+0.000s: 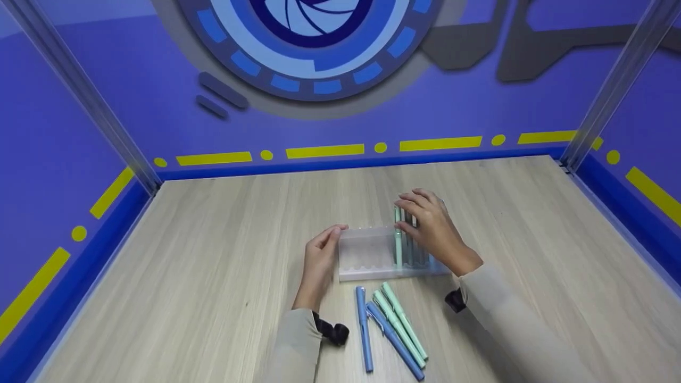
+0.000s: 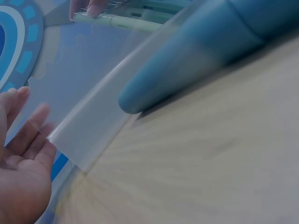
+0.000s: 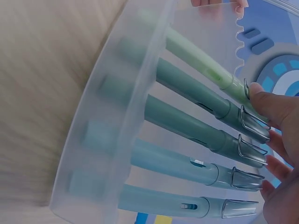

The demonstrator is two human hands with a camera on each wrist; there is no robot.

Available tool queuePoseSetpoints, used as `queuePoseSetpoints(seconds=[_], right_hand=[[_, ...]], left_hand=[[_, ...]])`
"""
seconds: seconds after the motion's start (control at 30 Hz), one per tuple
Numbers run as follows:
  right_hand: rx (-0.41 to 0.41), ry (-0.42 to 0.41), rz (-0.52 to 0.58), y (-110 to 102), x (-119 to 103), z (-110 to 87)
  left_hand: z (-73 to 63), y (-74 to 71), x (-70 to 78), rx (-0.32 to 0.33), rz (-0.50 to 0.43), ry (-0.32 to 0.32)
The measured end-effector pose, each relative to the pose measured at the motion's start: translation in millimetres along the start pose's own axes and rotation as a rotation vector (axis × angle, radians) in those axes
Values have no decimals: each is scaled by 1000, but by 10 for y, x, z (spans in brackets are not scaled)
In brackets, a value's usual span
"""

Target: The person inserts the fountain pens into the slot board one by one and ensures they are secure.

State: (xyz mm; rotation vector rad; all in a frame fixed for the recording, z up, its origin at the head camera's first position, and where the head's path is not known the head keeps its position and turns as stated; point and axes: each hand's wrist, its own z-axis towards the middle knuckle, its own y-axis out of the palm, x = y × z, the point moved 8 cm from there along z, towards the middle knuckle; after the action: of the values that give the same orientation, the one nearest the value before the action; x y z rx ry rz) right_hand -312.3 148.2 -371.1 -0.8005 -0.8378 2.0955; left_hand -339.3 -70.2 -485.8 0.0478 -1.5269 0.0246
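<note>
A clear plastic pen rack (image 1: 367,251) stands upright in the middle of the table. My left hand (image 1: 319,260) holds its left edge near the upper corner, thumb in front. At the rack, my right hand (image 1: 432,229) pinches the cap end of a pale green pen (image 1: 398,247), whose lower end sits in the rack. In the right wrist view, dark green pens (image 3: 187,116) and light blue pens (image 3: 173,161) stand in a row beside it, their clips near my fingers. The left wrist view shows a blue pen (image 2: 187,70) large in front of the rack.
On the wooden table (image 1: 223,276) before the rack lie two blue pens (image 1: 364,330) and two pale green pens (image 1: 404,319), some side by side. Blue-purple panels (image 1: 133,106) wall the table at the back and sides.
</note>
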Motion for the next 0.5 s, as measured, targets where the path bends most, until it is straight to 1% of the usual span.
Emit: queuePoseSetpoints(seconds=[0.2, 0.3, 0.4, 0.5], right_hand=[[31, 14, 17, -23, 26, -23], [52, 26, 67, -62, 32, -41], [75, 32, 124, -108, 27, -65], [94, 30, 157, -145, 8, -98]], left_hand=[[-2, 5, -3, -9, -1, 6], [-4, 9, 2, -11, 0, 17], [-1, 9, -1, -6, -3, 14], [1, 7, -5, -1, -14, 6]])
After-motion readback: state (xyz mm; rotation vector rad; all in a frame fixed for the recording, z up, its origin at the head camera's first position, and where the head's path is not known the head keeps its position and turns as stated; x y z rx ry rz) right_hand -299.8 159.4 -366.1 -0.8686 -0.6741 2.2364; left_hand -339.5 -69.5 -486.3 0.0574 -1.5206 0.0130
